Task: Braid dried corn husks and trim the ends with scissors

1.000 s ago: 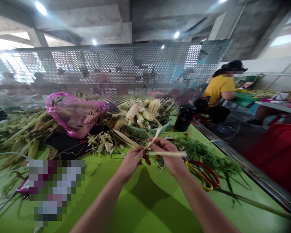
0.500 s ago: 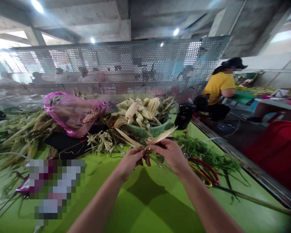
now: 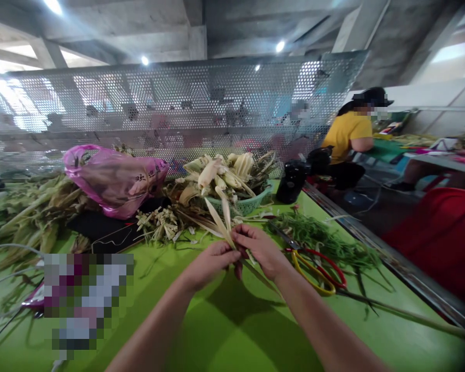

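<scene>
My left hand [image 3: 210, 261] and my right hand [image 3: 258, 249] meet over the green table [image 3: 232, 325], both pinched on pale dried leaf strips [image 3: 221, 217]. The strips stick up and away from my fingers, crossing at the pinch. A thin end runs down to the right under my right wrist. Just right of my right hand lie scissors [image 3: 318, 268] with red and yellow handles.
A green basket [image 3: 251, 204] heaped with pale husk pieces stands behind my hands. A pink plastic bag [image 3: 112, 178] and green stalks lie at the left, a dark bottle [image 3: 290, 182] at the right. A perforated metal screen backs the table. A person in yellow [image 3: 346, 139] sits beyond.
My right hand has turned the strip from pointing right to pointing up and away. Both hands have drawn closer together and slightly lower.
</scene>
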Demonstrator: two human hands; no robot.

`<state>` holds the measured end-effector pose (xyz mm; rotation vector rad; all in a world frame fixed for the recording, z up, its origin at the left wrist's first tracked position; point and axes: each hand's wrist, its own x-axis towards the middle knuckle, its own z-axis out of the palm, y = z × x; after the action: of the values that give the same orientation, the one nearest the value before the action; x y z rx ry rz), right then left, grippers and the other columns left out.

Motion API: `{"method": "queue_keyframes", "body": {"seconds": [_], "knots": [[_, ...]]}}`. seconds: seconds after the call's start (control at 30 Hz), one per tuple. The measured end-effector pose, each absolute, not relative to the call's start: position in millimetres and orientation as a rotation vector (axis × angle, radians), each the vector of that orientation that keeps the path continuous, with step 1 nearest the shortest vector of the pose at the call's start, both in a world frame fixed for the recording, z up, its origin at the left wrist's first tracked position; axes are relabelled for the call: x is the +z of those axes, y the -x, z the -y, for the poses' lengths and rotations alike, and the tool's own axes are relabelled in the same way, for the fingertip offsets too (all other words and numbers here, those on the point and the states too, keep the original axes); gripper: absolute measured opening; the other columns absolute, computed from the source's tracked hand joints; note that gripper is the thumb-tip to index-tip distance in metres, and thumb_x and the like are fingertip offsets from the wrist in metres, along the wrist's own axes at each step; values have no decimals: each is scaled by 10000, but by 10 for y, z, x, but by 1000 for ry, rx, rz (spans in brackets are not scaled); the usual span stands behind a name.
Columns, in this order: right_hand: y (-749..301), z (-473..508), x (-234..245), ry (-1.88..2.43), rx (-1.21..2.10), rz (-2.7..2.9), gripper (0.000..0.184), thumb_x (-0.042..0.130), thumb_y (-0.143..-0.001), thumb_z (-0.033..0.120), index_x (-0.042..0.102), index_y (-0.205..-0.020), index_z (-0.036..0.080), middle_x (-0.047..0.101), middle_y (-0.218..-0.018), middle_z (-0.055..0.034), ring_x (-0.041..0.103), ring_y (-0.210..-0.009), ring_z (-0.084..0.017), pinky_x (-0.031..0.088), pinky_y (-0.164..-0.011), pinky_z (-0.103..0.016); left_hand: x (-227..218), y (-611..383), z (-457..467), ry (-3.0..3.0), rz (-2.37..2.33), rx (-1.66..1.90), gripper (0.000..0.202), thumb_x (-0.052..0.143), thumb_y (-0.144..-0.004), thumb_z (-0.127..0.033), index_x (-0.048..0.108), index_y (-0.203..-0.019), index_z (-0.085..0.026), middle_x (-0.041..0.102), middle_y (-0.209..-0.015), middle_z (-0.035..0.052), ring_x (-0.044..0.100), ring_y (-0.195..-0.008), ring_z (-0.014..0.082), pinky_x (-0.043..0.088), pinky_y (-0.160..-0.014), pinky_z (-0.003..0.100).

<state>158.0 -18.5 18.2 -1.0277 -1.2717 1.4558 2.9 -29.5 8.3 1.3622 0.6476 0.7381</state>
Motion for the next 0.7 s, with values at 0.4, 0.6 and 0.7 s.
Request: {"method": "queue_keyframes", "body": {"seconds": [0.4, 0.6, 0.7], "knots": [[-1619, 233, 297, 1045, 1213, 1424, 229, 701, -771, 386, 631, -882, 198, 648, -826, -21, 567, -764, -159, 444, -723, -295, 103, 45, 207, -1026, -762, 1163, 284, 600, -819, -377, 644, -956, -132, 586, -623, 13, 489, -591, 104, 336, -586, 231], [-1486, 266, 259, 953, 1299, 1453, 274, 773, -670, 336, 574, -799, 198, 559, -668, 30, 521, -608, -126, 434, -577, -267, 37, 28, 169, -1102, -904, 1305, 280, 635, -795, -408, 658, -951, -176, 592, -775, -3, 432, -580, 71, 318, -559, 218], [-1460, 289, 263, 965, 1312, 1584, 226, 761, -675, 297, 567, -729, 194, 539, -614, 44, 499, -563, -116, 397, -546, -256, 5, 19, 150, -1087, -890, 1299, 283, 642, -789, -410, 663, -935, -169, 583, -765, -5, 404, -563, 65, 299, -544, 218]]}}
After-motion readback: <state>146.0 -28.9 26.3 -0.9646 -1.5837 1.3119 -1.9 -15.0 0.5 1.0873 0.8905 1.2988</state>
